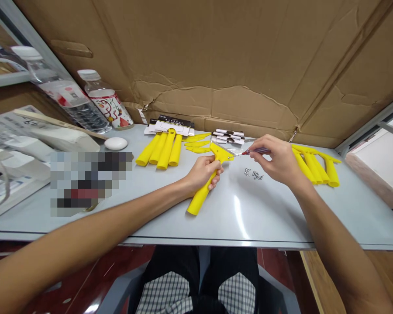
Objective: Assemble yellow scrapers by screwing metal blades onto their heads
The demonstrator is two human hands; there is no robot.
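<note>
A yellow plastic scraper point(199, 196) is clenched in the grip of the left hand point(203, 172) near the middle of the worktop point(239, 218); it is judged to be light and stiff, and its long handle seems the best place for taking hold. A thin red-handled screwdriver point(253, 151) is pinched by the right hand point(278, 159), just above small loose screws point(253, 174).

This was a makeshift assembly workspace: a pale grey table point(268, 213) held bundled yellow plastic scraper handles point(163, 150) and loose silver screws point(253, 174), backed by creased brown corrugated cardboard point(196, 52).
</note>
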